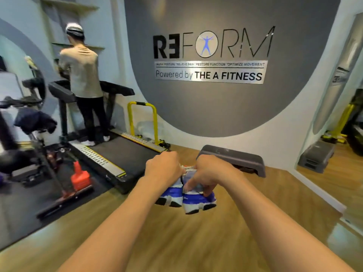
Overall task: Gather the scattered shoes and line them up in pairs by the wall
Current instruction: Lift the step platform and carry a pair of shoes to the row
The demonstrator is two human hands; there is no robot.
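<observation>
Blue-and-white sneakers [198, 200], gripped one each in the curled fingers of left hand [163, 169] and right hand [211, 173], should be set down together, heels level, by the far wall [176, 140].

All readable text sits on the grey wall [196, 114]. Big logo [213, 43]: "REFORM", with "RE" in bold black and the E mirrored. "FORM" is thin, and there's a blue figure with spread arms inside the O. Thin strip [210, 64] just below, small caps: "… POSTURE · RELIEVE PAIN · RESTORE FUNCTION · OPTIMIZE MOVEMENT". First word too blurred to read. Silver plate [209, 75] under it: "Powered by THE A FITNESS", last three words bold. Mirror [341, 75] at right reflects a bit of lettering, illegible.
</observation>
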